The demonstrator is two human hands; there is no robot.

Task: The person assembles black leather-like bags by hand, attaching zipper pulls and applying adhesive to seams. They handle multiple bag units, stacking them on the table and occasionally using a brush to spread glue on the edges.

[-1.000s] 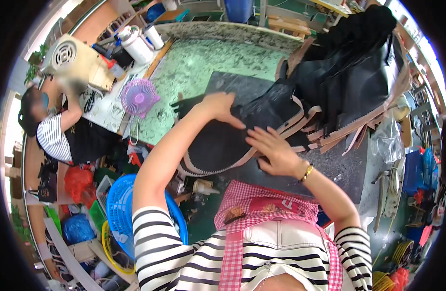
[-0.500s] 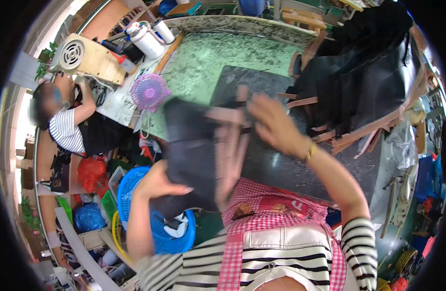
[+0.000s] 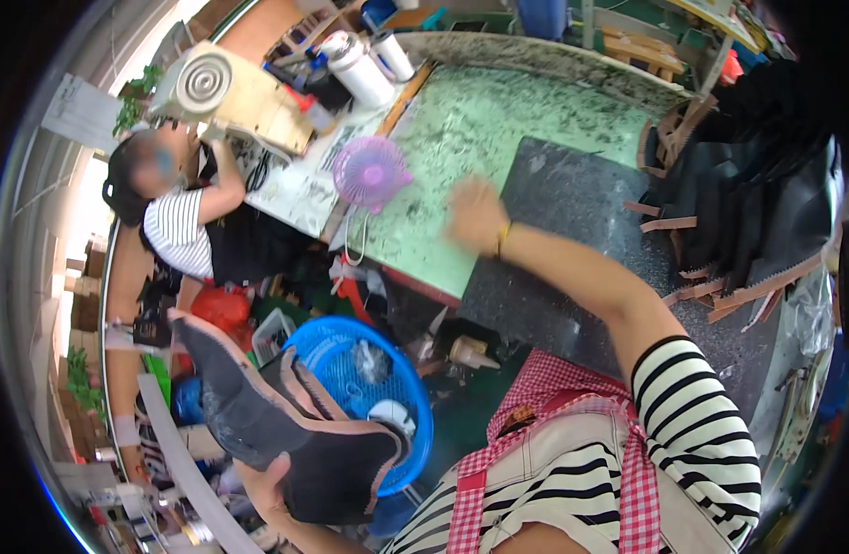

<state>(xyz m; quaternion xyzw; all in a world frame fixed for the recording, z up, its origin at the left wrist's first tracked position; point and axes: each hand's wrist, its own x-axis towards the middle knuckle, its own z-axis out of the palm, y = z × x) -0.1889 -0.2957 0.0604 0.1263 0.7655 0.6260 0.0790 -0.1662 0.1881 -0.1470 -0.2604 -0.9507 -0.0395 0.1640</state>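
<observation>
I count two wearer's hands (image 3: 477,217) (image 3: 266,483) (bare), one purple fan (image 3: 369,174), one co-worker (image 3: 177,231).

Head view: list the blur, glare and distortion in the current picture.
In the head view, the right grip is smeared; in the same head view, the black panel in the left grip looks fairly crisp; also in the head view, the bright window at left washes out, the far ledge bows, and the corners go black.

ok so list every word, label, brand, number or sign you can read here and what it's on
No text is readable.
White canister: any marking is too small and blurred.
Cream machine: no legible lettering.
Black piece in the left hand: no lettering visible.
</observation>
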